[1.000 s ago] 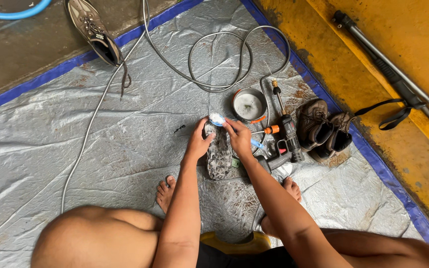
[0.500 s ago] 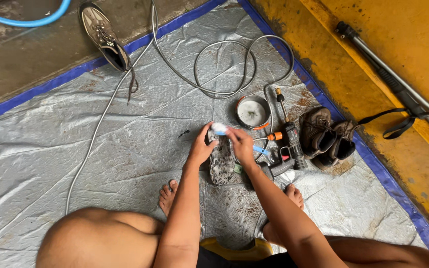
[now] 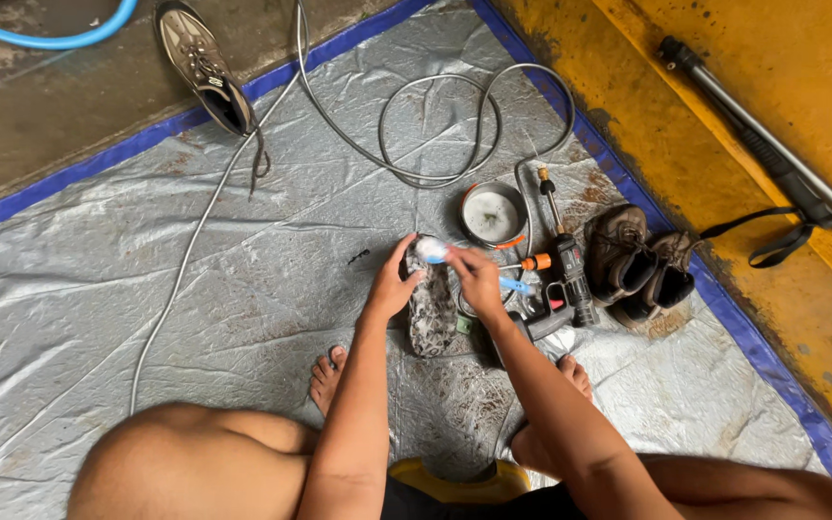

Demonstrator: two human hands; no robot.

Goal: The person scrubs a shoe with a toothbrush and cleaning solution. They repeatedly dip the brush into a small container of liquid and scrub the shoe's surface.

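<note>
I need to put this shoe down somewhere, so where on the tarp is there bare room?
Bare tarp lies left of the left hand, out past the grey hose. A smaller patch sits bottom right, below the pair of brown shoes. It is crowded right of the right hand: round dish, spray gun and hose loops.

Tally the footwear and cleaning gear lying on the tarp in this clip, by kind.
Shoes: 4 (grey lace-up shoe, two brown shoes, dirty patterned shoe steadied by the left hand)
Blue-and-white brushes: 1, in the right hand
Round metal bowls: 1
Black spray guns: 1
Grey hoses: 1
Total: 8
</note>
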